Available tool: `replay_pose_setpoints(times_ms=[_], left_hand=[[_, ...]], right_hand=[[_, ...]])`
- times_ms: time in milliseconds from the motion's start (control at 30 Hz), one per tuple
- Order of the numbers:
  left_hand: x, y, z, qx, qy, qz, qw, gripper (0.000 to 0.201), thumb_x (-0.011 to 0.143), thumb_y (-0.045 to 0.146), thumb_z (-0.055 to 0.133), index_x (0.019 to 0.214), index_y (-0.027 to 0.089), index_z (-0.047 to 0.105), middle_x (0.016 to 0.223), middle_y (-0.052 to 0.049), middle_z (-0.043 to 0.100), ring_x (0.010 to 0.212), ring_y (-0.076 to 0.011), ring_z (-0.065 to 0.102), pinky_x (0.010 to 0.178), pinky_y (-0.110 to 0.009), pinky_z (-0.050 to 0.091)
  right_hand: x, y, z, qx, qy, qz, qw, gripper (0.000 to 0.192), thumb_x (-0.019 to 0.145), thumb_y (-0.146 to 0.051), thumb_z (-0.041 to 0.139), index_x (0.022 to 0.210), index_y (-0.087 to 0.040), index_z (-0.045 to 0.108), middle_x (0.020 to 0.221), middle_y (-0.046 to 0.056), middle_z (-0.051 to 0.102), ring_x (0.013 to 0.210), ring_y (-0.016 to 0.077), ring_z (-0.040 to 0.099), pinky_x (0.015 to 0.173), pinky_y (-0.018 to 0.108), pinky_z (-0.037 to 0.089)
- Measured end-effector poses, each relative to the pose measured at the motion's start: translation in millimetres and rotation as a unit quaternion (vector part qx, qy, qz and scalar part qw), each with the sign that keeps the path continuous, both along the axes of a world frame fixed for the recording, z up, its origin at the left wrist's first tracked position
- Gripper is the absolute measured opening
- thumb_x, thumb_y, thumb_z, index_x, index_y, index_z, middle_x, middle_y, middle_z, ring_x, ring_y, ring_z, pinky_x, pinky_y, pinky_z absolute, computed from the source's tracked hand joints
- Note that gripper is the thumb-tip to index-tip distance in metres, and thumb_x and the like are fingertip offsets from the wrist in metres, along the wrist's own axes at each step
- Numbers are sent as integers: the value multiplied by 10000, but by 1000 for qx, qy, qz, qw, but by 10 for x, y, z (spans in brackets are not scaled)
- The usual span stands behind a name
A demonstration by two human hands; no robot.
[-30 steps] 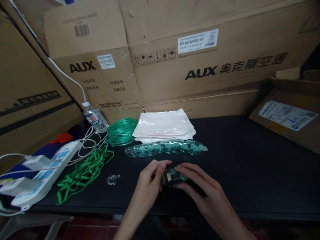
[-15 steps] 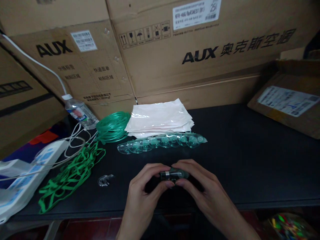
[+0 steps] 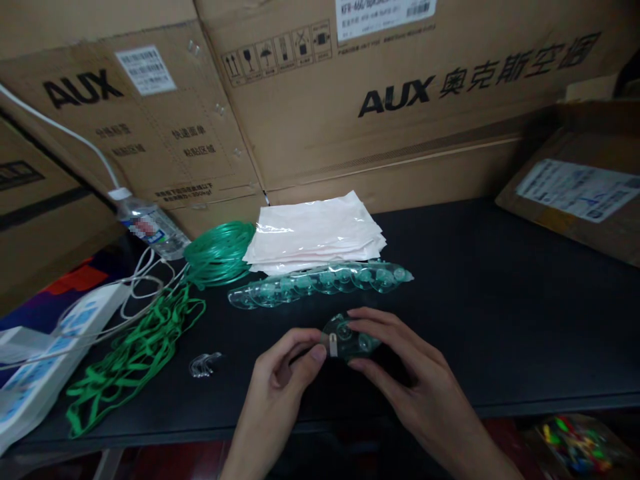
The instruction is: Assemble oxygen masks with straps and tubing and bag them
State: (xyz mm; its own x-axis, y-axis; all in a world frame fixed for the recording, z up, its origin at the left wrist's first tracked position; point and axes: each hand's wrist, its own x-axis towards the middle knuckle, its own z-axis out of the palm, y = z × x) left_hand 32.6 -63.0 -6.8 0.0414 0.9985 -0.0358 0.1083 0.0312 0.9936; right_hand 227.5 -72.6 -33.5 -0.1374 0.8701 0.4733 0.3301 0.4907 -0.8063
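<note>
Above the front part of the black table I hold a clear green oxygen mask [image 3: 345, 331] with a small metal nose strip on its left part. My left hand [image 3: 290, 367] pinches the mask's left edge beside the strip, thumb and forefinger closed. My right hand [image 3: 405, 360] grips the other end, fingers on top and thumb below. Just behind, a row of nested clear green masks [image 3: 320, 283] lies on the table. Several small shiny curved strips [image 3: 204, 365] lie to the left of my left hand.
Green elastic straps [image 3: 135, 360] lie in a tangle at the left, beside a white power strip [image 3: 55, 373] and cables. A coil of green tubing [image 3: 220, 253], a plastic bottle [image 3: 150, 223] and white packets [image 3: 315, 230] stand farther back. Cardboard boxes [image 3: 300, 120] wall the table's back; another box [image 3: 575, 180] sits right.
The mask has been turned so that its broad face and the metal strip now show upward. My hands have moved slightly apart, and the camera view has shifted a little.
</note>
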Motion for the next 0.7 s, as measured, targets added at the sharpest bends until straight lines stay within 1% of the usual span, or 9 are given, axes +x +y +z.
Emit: replay_pose_setpoints(times_ms=[100,200,267,400,533,700], left_hand=[[8,6,-8,-10,6,6,1000,303,775,485,792,834,188,789,813,-65,786,826,-249,739,710,-284,600],[20,7,-10,-18,5,10,1000,332,756,507,805,832,185,785,814,-65,783,773,-235,731,680,-296,612],[26,8,-1,-17,4,13,1000,346,755,519,805,839,183,785,795,-55,773,710,-217,716,643,-300,619],[32,7,22,-22,6,0,1000,332,766,508,796,840,185,786,731,-38,752,622,-191,689,570,-281,609],[23,4,12,-28,1,-17,999,295,751,463,813,841,184,789,753,-50,771,643,-199,710,600,-284,619],[-10,23,-30,-42,-6,-49,998,225,731,366,834,866,186,824,762,-57,789,715,-211,752,668,-266,624]], right_hand=[[4,8,18,-17,0,-2,1000,412,937,-168,690,1319,-317,652,1348,57,690,1244,239,672,1066,392,562],[2,22,33,-46,-10,-10,999,429,937,-223,698,1351,-322,645,1377,59,674,1275,243,649,1100,412,531],[-7,31,47,-66,-15,-6,998,388,949,-254,689,1330,-328,665,1381,45,677,1277,227,647,1113,402,514],[-23,43,81,-85,3,15,996,312,951,-244,678,1254,-310,709,1307,35,723,1218,205,680,1077,364,535],[-8,46,85,-87,13,24,996,322,911,-206,698,1223,-279,728,1267,56,736,1187,219,693,1047,365,551],[17,42,56,-77,23,31,996,363,878,-175,718,1227,-274,730,1304,70,715,1187,229,693,1038,376,556]])
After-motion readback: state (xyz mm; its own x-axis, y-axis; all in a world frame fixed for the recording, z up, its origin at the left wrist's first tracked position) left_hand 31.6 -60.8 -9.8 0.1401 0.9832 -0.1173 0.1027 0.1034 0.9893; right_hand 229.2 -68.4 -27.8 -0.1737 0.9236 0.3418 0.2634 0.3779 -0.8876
